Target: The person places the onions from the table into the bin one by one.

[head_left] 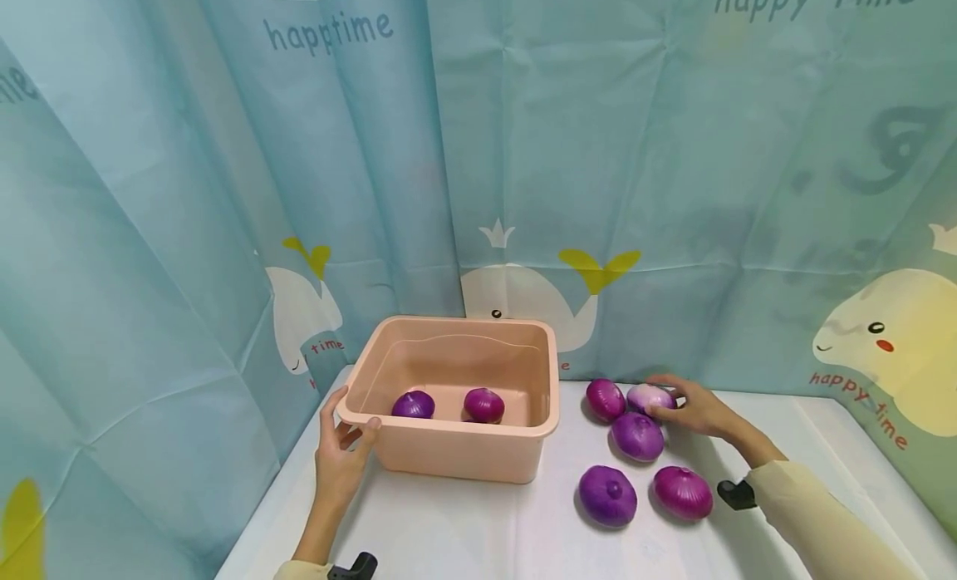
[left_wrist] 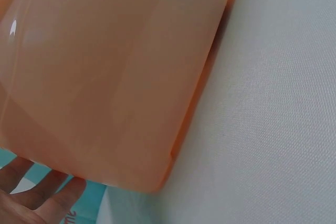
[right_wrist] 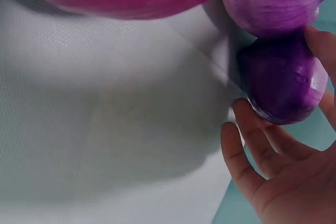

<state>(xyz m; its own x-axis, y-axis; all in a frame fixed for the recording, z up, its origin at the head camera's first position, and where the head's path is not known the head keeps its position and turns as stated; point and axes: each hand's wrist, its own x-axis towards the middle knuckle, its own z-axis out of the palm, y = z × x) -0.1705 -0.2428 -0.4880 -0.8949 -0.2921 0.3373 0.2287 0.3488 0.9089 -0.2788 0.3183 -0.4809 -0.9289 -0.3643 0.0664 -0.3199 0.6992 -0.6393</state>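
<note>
A pink plastic bin (head_left: 456,455) stands at the left of the table with two purple onions (head_left: 414,405) showing inside; something lower is partly hidden by its front wall. My left hand (head_left: 340,459) grips the bin's front left corner, thumb at the rim and fingers along the side. At the back right, my right hand (head_left: 699,410) holds a pale-sided purple onion (head_left: 647,396) between thumb and fingers. In the right wrist view this onion (right_wrist: 283,80) looks dark purple, with the thumb and fingers around it. A dark purple onion (head_left: 638,436) sits right before it, a reddish one (head_left: 605,400) beside it.
Two more onions lie nearer the front: a dark purple one (head_left: 608,496) and a magenta one (head_left: 683,493). The white table (head_left: 449,530) meets a blue curtain (head_left: 673,189) with whale prints at its back and left.
</note>
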